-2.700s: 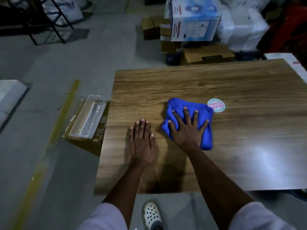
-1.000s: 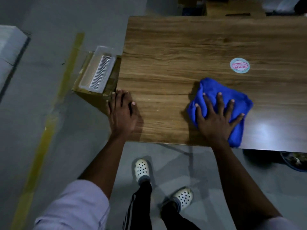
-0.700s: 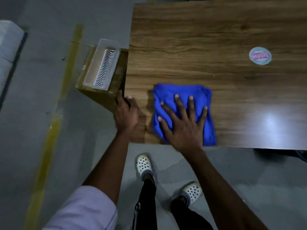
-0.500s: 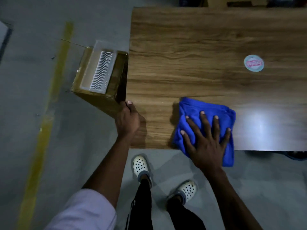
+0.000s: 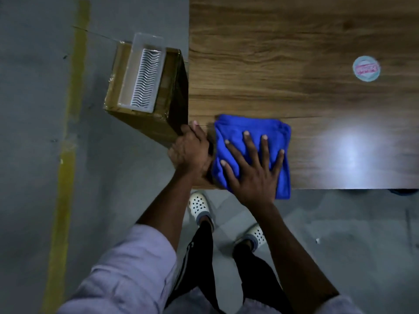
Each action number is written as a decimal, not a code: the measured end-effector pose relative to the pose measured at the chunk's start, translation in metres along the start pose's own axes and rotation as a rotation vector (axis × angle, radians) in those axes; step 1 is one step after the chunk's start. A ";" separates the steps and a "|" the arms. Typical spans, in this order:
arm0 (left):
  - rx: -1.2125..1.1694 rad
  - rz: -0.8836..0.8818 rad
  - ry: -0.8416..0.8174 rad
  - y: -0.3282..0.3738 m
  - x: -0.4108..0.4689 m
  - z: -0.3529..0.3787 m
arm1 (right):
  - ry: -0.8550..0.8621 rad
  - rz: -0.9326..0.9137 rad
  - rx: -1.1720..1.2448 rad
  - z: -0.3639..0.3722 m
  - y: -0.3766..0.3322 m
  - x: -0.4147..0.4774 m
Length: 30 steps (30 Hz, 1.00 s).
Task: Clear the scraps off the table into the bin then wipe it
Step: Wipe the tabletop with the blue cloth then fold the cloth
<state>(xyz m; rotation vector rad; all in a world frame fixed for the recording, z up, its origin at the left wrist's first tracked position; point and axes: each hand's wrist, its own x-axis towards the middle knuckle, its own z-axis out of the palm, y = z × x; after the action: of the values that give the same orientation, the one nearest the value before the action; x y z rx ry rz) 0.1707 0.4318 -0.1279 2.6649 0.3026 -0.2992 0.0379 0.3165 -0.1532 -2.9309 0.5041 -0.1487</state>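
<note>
Right hand (image 5: 251, 175), spread flat, has swept the cloth (image 5: 233, 128) back beside the left hand (image 5: 190, 152), which grips the table (image 5: 294, 53) corner; wiping is underway.

Cloth (image 5: 251, 126) at the counter (image 5: 294, 41) corner.
Right hand (image 5: 251, 175) lies on it; left hand (image 5: 190, 150) just left, at the edge; a box (image 5: 145, 123) stands beyond the left hand, tray (image 5: 145, 80) on top; sticker (image 5: 366, 68) well beyond, rightward.

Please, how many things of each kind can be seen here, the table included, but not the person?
Wooden table: 1
Blue cloth: 1
Round sticker: 1
Cardboard box: 1
White tray: 1
Total: 5
</note>
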 end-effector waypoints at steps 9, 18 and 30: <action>-0.218 -0.067 -0.127 -0.008 0.009 -0.002 | -0.062 0.478 0.026 -0.017 0.062 0.072; -0.325 -0.181 -0.210 -0.003 0.011 -0.009 | -0.130 0.122 -0.014 -0.004 -0.016 0.043; -0.361 -0.223 -0.217 -0.005 0.013 -0.006 | -0.151 0.491 0.042 -0.015 0.032 0.095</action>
<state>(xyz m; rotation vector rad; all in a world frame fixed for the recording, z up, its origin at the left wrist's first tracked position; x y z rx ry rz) 0.1832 0.4409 -0.1275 2.2234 0.5310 -0.5434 0.1148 0.2524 -0.1373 -2.6512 1.1492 0.1212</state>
